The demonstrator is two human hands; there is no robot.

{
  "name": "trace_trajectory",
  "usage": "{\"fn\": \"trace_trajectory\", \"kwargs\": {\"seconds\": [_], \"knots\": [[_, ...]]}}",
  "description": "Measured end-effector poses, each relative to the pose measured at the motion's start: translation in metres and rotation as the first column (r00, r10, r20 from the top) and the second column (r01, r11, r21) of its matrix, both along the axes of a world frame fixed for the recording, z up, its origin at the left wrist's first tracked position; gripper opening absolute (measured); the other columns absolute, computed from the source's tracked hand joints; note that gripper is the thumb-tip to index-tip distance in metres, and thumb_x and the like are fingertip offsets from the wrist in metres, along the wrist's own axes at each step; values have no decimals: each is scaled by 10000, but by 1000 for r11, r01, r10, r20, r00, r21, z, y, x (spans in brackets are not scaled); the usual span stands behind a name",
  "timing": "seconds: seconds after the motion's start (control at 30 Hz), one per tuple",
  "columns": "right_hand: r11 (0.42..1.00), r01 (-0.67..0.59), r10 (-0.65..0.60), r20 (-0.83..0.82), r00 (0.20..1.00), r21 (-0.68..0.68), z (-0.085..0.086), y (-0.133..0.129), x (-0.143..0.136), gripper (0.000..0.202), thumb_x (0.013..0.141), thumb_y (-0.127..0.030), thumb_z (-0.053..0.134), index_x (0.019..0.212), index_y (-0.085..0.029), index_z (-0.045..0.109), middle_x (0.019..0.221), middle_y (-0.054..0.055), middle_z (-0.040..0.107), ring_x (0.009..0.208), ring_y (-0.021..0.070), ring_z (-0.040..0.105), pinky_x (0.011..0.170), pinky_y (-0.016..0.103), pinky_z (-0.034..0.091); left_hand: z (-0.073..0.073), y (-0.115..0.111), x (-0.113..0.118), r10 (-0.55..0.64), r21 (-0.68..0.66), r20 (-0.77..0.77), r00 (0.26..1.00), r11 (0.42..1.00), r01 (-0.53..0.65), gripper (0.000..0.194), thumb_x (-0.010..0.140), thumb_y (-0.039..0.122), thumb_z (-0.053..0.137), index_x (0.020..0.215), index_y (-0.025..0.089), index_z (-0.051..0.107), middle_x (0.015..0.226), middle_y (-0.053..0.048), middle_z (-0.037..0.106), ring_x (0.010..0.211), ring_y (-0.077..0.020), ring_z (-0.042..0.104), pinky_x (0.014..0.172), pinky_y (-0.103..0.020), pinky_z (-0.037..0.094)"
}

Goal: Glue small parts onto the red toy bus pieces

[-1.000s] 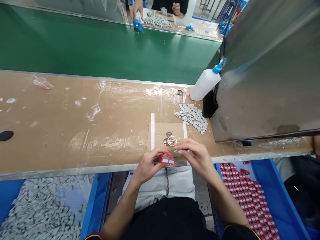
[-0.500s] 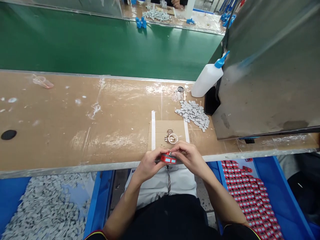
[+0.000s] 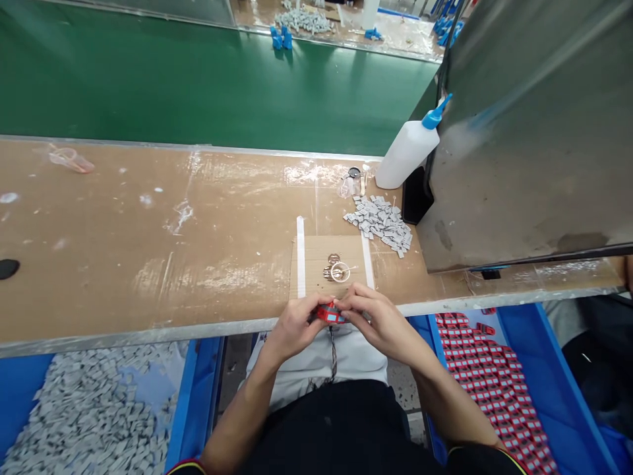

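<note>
Between my hands, at the front edge of the table, is a small red toy vehicle body (image 3: 330, 313) with light blue windows and a grey top. My left hand (image 3: 298, 324) is closed on its left end, thumb and fingers pinching it. My right hand (image 3: 372, 316) has its fingers closed on the right end and top; whether a small part sits under the fingertips is hidden. Just beyond the hands, a little round cup (image 3: 340, 272) with a thin stick in it rests on a taped cardboard sheet (image 3: 316, 254).
A heap of small grey pieces (image 3: 380, 224) lies behind the cardboard, near a white squeeze bottle (image 3: 408, 153). At right stands a metal cabinet (image 3: 534, 152). Blue bins hold grey pieces (image 3: 99, 409) at left and red vehicle bodies (image 3: 494, 382) at right. A green belt (image 3: 198, 86) runs behind.
My right fingers have shifted over the right end of the toy vehicle body, covering more of it. My left hand keeps its hold. The view has shifted slightly.
</note>
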State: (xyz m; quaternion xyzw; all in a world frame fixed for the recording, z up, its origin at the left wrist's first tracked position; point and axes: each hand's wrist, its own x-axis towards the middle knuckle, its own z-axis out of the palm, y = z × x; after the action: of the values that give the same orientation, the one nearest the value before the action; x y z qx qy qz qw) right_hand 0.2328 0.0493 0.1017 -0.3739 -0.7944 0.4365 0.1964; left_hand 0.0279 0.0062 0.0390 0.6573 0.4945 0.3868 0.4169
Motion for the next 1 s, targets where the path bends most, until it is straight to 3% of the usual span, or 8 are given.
{"fn": "trace_trajectory", "kwargs": {"seconds": [0.13,0.3,0.47,0.8,0.9,1.0], "knots": [[996,36,-44,-98,994,-79,-6,-6,0,125,992,-160,569,930,-200,670,1093,78,640,940,179,650,777,292,528,0,1,-2,-41,49,-4,999,998,41,185,866,132,673,1033,206,702,1003,-64,824,869,-213,784,780,-281,599],[979,111,-139,-156,978,-173,-13,-9,-6,139,977,-199,598,844,-196,641,921,40,653,816,153,626,666,250,489,-1,1,-4,-93,34,4,996,995,93,189,873,154,686,1055,206,687,1019,-66,821,909,-215,790,797,-283,607],[932,92,-127,-78,989,-350,-9,-4,-4,91,942,-237,635,868,-188,655,886,10,576,752,125,579,628,230,453,-3,0,-4,-95,17,4,995,995,95,219,870,126,659,1076,200,653,965,-51,806,873,-200,788,749,-271,612],[909,64,-137,-151,979,-412,-23,-3,-6,269,925,-337,656,742,-189,526,815,-7,516,684,122,477,591,246,368,-5,2,-4,-121,264,-105,987,954,145,121,946,114,579,991,194,657,854,-43,781,730,-167,741,670,-252,570],[903,77,-174,-197,965,-422,-21,-7,-4,238,926,-383,685,818,-187,604,884,18,565,770,140,546,644,256,435,-2,3,-3,-108,321,-68,992,939,124,141,957,116,577,1030,205,657,856,-40,786,735,-160,744,665,-243,570],[842,114,-297,-276,914,-527,-23,-20,-4,301,898,-432,736,1077,-214,631,1028,48,643,930,166,633,792,293,530,-2,1,1,-76,389,57,996,920,48,164,954,113,601,1068,220,648,966,-72,808,876,-182,772,756,-271,605]]}}
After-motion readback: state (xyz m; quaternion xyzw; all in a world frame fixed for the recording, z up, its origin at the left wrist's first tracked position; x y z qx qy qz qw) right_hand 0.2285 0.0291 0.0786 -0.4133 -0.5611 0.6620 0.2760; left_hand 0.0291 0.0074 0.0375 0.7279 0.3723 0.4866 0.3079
